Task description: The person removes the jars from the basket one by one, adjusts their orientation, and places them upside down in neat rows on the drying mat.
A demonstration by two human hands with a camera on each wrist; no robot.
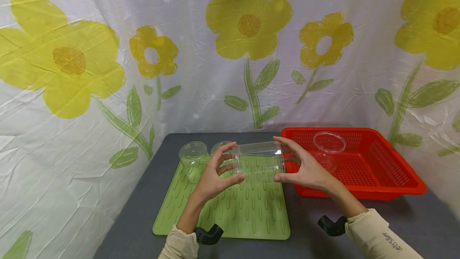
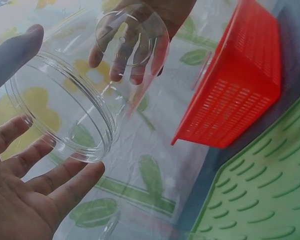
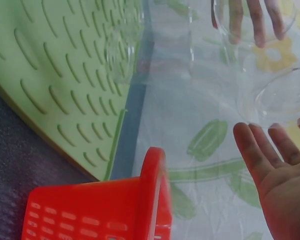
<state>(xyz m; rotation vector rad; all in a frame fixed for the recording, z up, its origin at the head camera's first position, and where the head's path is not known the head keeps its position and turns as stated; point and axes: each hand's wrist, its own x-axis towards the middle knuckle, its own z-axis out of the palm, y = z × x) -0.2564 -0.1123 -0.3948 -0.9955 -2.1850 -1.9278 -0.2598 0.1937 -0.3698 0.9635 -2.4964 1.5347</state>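
Note:
A clear plastic jar [image 1: 259,161] lies sideways in the air above the green mat, held between both hands. My left hand [image 1: 215,173] grips its threaded open rim, thumb in front and fingers behind. At the other end, my right hand [image 1: 303,166] holds the jar's flat base between thumb and fingers. The left wrist view shows the jar's ringed mouth [image 2: 60,105] beside the left fingertips. In the right wrist view the right hand [image 3: 285,170] has its fingertips at the jar's base. No lid is on the jar's mouth.
Two more clear jars stand at the back left of the green ridged mat [image 1: 248,215], one [image 1: 192,161] partly behind the left hand. A red plastic basket [image 1: 370,175] at the right contains a clear round item [image 1: 328,143]. A flowered curtain [image 1: 201,103] hangs behind the dark table [image 1: 140,195].

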